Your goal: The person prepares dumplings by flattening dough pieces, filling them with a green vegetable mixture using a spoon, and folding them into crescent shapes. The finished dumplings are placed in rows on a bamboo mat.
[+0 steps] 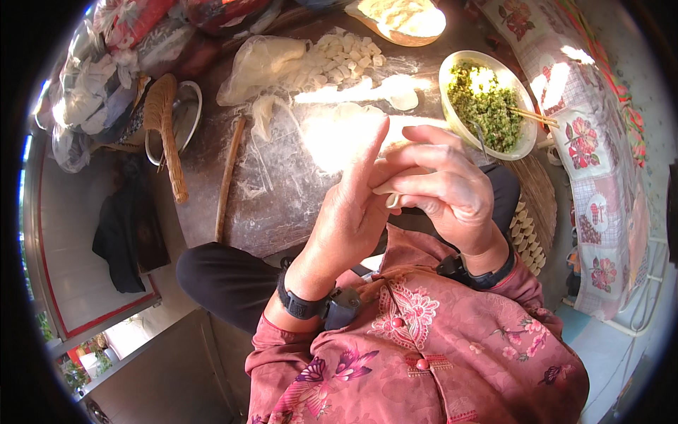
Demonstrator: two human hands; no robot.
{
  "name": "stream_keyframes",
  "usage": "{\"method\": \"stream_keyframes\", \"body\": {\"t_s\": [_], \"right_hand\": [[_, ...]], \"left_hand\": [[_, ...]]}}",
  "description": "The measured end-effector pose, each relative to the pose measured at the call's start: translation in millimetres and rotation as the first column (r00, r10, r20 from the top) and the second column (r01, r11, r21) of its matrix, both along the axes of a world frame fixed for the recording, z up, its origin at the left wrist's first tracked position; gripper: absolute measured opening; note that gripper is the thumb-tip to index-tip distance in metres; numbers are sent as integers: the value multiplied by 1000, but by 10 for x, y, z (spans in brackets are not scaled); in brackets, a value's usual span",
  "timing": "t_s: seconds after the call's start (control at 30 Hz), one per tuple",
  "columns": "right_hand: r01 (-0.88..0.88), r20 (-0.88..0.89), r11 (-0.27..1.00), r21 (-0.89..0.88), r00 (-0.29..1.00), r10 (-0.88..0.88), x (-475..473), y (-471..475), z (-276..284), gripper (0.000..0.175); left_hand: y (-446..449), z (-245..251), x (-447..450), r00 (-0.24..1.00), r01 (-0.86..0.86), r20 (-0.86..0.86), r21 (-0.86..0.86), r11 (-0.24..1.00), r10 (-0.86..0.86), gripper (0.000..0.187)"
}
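Observation:
Both hands meet above the near edge of the floured wooden board [275, 212]. Between them is a small folded dumpling [392, 200], mostly hidden by fingers; my right hand [445, 185] pinches its edge. My left hand [357, 196] is beside it, thumb raised, its fingers largely covered, so its hold is unclear. To the right a white bowl [529, 135] contains chopped green filling [484, 106], with chopsticks [535, 115] and a metal spoon [481, 139] in it. Farther back on the board lie cut dough pieces [344, 55] beside a plastic bag [254, 69].
A rolling pin [230, 177] lies left, near a straw brush [169, 127] over a metal bowl [197, 114]. A bowl of flour [434, 29] stands at the back. Shaped dumplings [524, 233] sit in rows on a round board [545, 196] at right, near a floral-covered edge [582, 143].

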State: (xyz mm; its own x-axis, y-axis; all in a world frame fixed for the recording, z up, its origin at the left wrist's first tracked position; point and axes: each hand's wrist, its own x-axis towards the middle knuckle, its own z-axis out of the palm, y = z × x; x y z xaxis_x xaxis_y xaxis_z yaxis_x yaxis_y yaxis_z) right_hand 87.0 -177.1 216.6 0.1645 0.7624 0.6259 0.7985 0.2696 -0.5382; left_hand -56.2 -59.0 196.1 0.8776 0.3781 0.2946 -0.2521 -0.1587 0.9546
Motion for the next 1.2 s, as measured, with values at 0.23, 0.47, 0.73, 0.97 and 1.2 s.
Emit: {"method": "stream_keyframes", "body": {"t_s": [0.23, 0.47, 0.73, 0.97, 1.2], "right_hand": [[48, -125, 997, 58, 991, -41, -17, 89, -63, 18], [41, -79, 998, 39, 996, -38, -47, 87, -96, 17], [94, -245, 991, 97, 967, -67, 7, 251, -204, 16], [56, -142, 998, 34, 989, -50, 48, 221, -272, 15], [5, -702, 987, -158, 703, -116, -30, 211, -331, 12]], "left_hand": [[-18, 1, 37, 999, 34, -23, -297, 954, -43, 74], [-26, -5, 9, 1000, -12, -15, 73, 997, 13, 75], [-56, -217, 161, 991, 88, -23, -643, 761, -134, 40], [-71, -257, 149, 996, 4, -73, -459, 888, -43, 38], [-51, -308, 201, 988, 3, -109, -687, 726, -107, 37]]}}
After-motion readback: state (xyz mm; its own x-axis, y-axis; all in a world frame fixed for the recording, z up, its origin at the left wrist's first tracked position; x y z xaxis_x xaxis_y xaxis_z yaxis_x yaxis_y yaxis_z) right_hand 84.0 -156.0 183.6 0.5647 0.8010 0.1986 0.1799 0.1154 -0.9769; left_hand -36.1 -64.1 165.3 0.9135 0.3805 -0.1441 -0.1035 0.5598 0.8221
